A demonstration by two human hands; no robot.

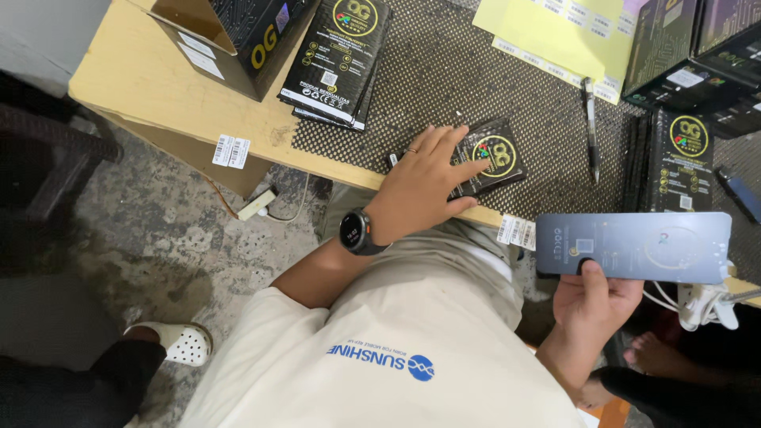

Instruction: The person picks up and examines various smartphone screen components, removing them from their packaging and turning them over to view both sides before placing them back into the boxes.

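My left hand, with a dark watch on the wrist and a ring on one finger, lies spread over a small black packet with a yellow round logo. The packet sits on the dotted black mat near the table's front edge; my fingers lie on top and my thumb is at its near edge. My right hand holds a flat grey-blue phone-like slab by its lower edge, thumb pressed on its face, just off the table's front edge.
A stack of black packets and an open black carton stand at the back left. Yellow label sheets, a pen, black boxes and more packets lie right. White cable hangs nearby. Another person's clogged foot is on the floor.
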